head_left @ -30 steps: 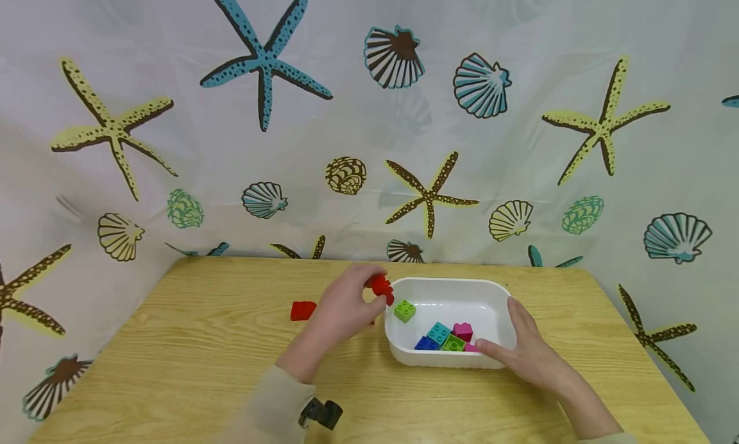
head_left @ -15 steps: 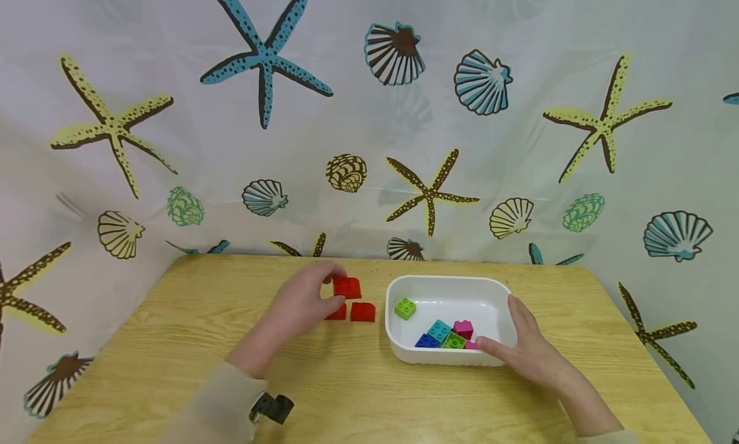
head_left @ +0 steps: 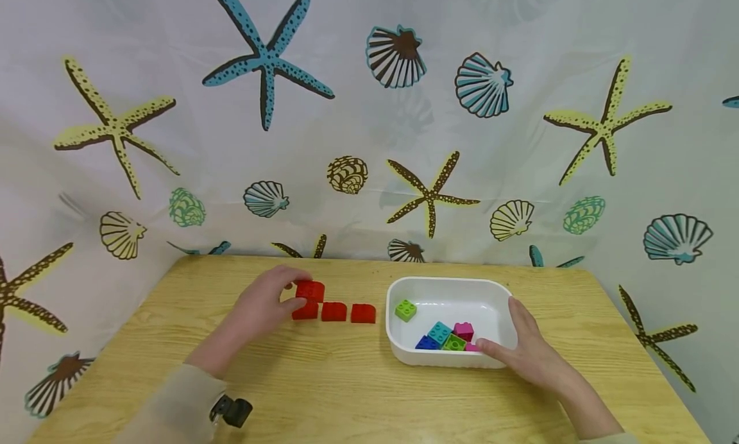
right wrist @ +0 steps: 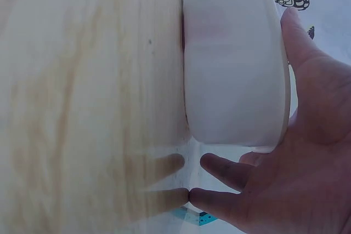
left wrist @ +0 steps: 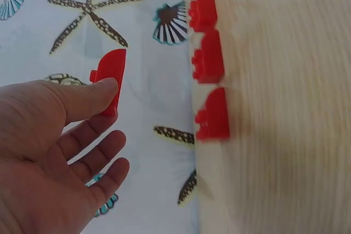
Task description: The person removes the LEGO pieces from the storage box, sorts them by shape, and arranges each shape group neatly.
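My left hand (head_left: 260,309) pinches a red toy building brick (left wrist: 113,69) with a rounded top between thumb and forefinger; its other fingers are loosely bent. In the left wrist view the brick is held upright, apart from the others. Three similar red bricks (head_left: 333,312) stand in a row on the table, the leftmost partly behind my thumb in the head view. My right hand (head_left: 534,354) rests at the right end of a white plastic tub (head_left: 444,358), thumb over the near rim, fingers stretched along the outside. Right wrist view: two fingers extend past the tub's end.
Inside the tub lie a lime green brick (head_left: 406,310), a teal brick (head_left: 439,332), a blue brick (head_left: 427,342), pink bricks (head_left: 463,331) and another green brick (head_left: 454,343). A patterned curtain (head_left: 369,129) hangs behind the wooden table (head_left: 358,392).
My left hand carried the red brick leftward from the tub's left rim, past the row of red bricks to its left end. The right hand and tub have stayed put.
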A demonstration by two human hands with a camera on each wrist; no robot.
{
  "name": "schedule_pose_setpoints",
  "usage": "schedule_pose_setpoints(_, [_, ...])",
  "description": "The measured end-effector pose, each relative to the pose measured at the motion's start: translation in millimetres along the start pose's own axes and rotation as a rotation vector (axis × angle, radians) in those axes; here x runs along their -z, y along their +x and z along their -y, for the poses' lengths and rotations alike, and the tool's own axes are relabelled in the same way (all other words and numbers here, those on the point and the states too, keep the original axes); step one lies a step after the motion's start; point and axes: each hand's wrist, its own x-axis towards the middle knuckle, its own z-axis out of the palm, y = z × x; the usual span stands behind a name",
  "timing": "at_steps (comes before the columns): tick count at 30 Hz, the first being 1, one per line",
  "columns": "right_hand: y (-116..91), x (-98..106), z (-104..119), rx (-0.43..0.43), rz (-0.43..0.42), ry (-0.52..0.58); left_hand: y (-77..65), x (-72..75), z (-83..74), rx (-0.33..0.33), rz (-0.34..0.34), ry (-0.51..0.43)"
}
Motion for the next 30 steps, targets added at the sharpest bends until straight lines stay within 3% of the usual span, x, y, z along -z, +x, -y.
schedule_pose_setpoints(20, [-2,1,2,-0.006,0.002,0.010,-10.5,6.7,64.1,0.120,0.063,0.057])
schedule_pose_setpoints(30, [-1,-1,0,-0.006,-0.001,0.005,-11.7,3.8,79.2,0.176,0.114,0.039])
